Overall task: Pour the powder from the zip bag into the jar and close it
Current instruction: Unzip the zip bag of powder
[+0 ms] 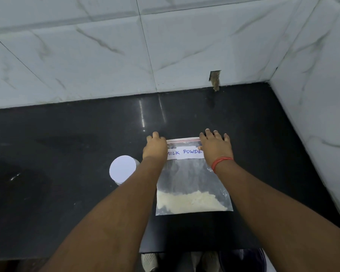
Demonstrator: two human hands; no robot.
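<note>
A clear zip bag [192, 177] lies flat on the black counter [67, 146], with a white label reading "MILK POWDE" and a red zip strip at its far edge. Pale powder [190, 201] is gathered at the near end of the bag. My left hand [154, 147] rests on the bag's far left corner and my right hand [216, 147] on its far right corner, fingers spread over the zip edge. Whether either hand pinches the bag is not visible. To the left of the bag stands a jar with a white lid [123, 169], partly hidden behind my left forearm.
A marble-tiled wall [126, 55] runs along the back of the counter and another along the right side [312, 95]. A small hole in the wall [215, 79] sits at the counter's back edge. The counter's front edge is near my body, with shoes [149, 262] below.
</note>
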